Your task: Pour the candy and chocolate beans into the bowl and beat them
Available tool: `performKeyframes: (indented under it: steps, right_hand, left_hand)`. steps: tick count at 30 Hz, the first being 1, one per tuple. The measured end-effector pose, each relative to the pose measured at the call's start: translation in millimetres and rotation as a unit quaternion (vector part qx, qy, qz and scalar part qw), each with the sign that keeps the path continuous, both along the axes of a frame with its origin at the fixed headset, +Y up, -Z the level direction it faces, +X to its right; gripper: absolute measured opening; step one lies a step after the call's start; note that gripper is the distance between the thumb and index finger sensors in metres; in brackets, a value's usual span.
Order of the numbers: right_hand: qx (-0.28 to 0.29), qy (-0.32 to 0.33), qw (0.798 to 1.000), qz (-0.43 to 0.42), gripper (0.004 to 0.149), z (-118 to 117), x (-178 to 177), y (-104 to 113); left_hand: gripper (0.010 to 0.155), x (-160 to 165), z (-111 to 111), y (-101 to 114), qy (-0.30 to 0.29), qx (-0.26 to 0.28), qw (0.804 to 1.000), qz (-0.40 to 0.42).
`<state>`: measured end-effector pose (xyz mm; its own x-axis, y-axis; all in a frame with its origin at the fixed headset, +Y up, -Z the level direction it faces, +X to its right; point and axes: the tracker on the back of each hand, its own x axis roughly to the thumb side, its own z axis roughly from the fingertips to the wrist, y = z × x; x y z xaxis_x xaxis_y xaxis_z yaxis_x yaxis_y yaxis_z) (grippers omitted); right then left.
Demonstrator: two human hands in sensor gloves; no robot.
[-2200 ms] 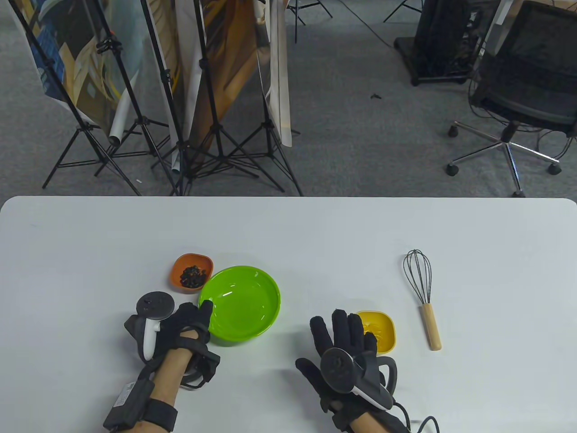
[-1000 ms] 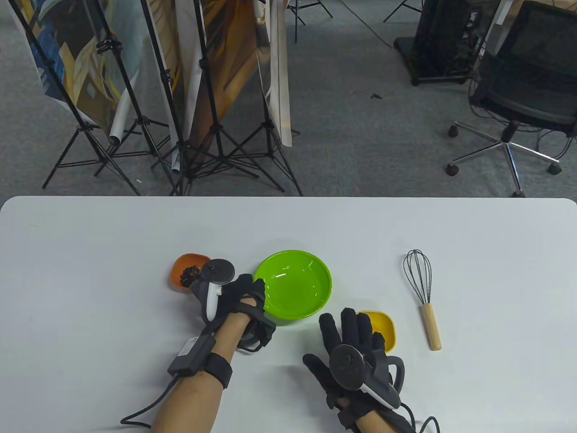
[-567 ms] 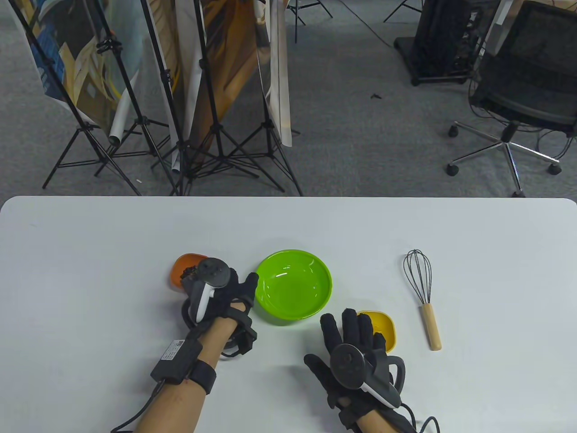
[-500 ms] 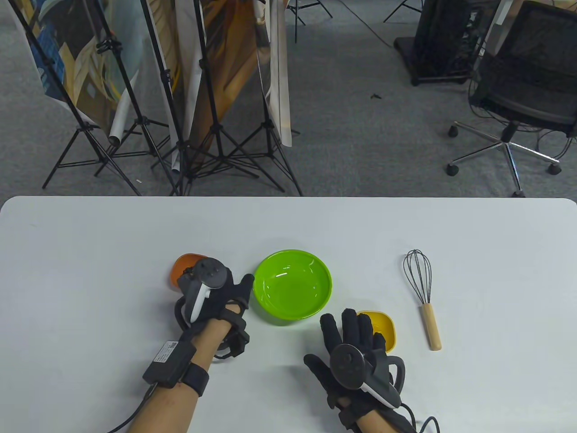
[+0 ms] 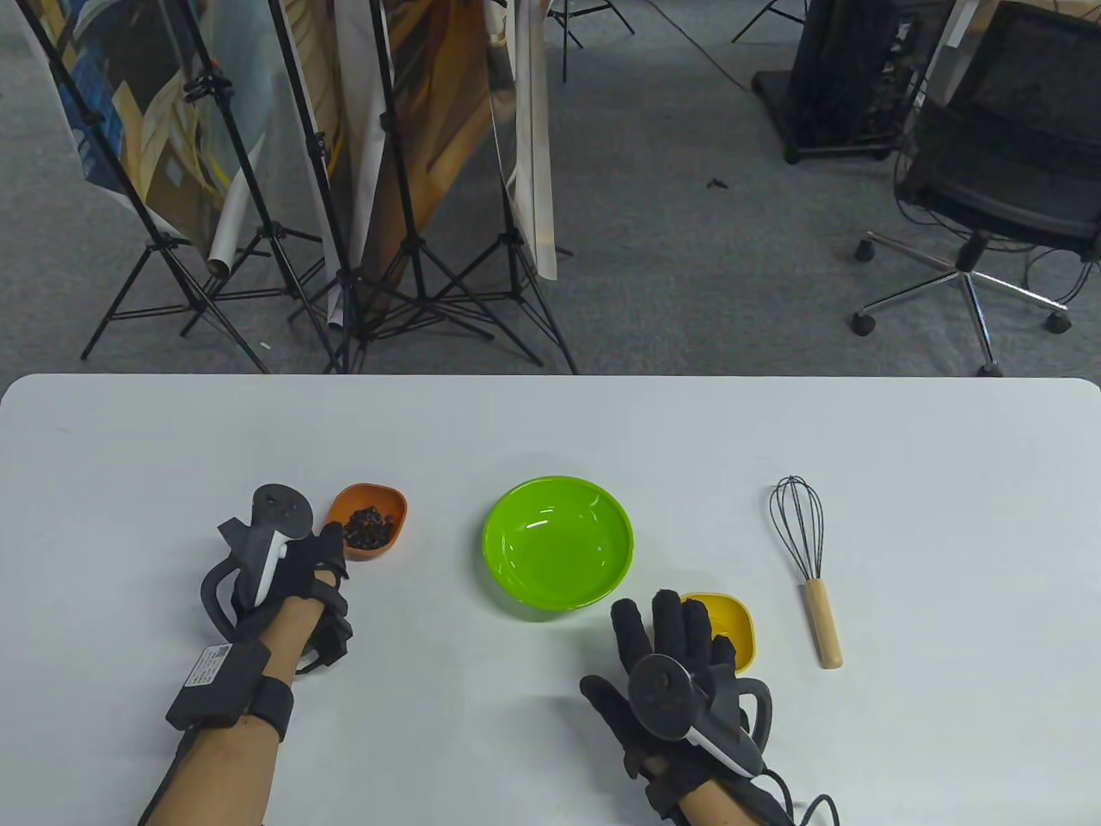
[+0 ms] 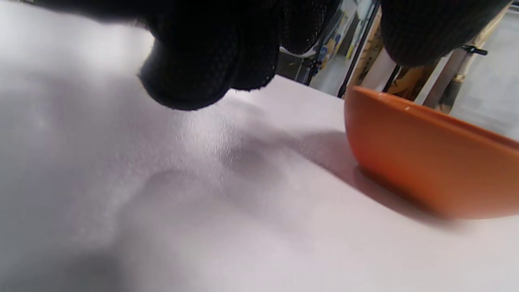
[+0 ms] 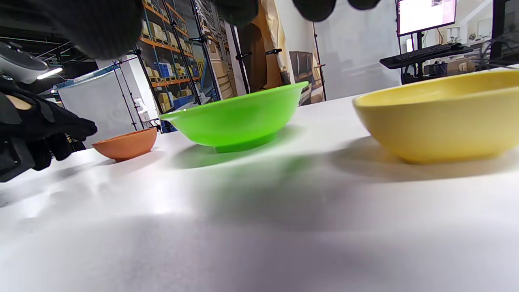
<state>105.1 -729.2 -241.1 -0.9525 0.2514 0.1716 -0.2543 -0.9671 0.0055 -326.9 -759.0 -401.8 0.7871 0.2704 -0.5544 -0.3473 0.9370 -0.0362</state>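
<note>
An empty green bowl (image 5: 557,542) stands mid-table. To its left sits a small orange dish (image 5: 365,520) of dark chocolate beans. My left hand (image 5: 329,551) hovers just left of it, fingers (image 6: 194,61) loosely curled above the table and holding nothing; the orange dish (image 6: 425,162) lies a short gap away. My right hand (image 5: 658,615) lies flat with straight fingers, its tips covering the left side of a yellow dish (image 5: 731,628). That dish's contents are hard to make out. A wire whisk (image 5: 807,564) with a wooden handle lies to the right.
The white table (image 5: 550,430) has rounded far corners. Beyond its far edge are tripods, hanging backdrops and an office chair on grey carpet. The right wrist view lines up the yellow dish (image 7: 438,121), green bowl (image 7: 235,121) and orange dish (image 7: 125,148).
My left hand slid the green bowl rightward away from the orange dish, let go, then moved back left to the orange dish's left side. The right hand stayed still.
</note>
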Motion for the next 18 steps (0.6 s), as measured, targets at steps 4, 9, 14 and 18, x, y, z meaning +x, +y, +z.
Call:
performKeyframes:
  steps: [4,9,14,18]
  right_hand:
    - [0.0,-0.001,1.0,0.0,0.084,-0.3,0.2,-0.3]
    - [-0.007,-0.004,1.0,0.001,0.084,-2.0,0.1,-1.7]
    - [-0.008,-0.002,1.0,0.0,0.084,-1.5,0.4,-1.0]
    - [-0.006,0.0,1.0,-0.003,0.084,-1.4,-0.2,-0.1]
  left_hand:
    - [0.071,-5.6,-10.8,-8.2,0.018,0.012,0.999,0.033]
    - [0.067,-5.3,-23.0,-15.1,0.033,0.001,0.995,0.09]
    - [0.051,0.7,-32.5,-19.6,0.033,0.005,0.997,0.074]
    - [0.047,3.9,-35.8,-20.4,0.033,0.01,0.997,0.065]
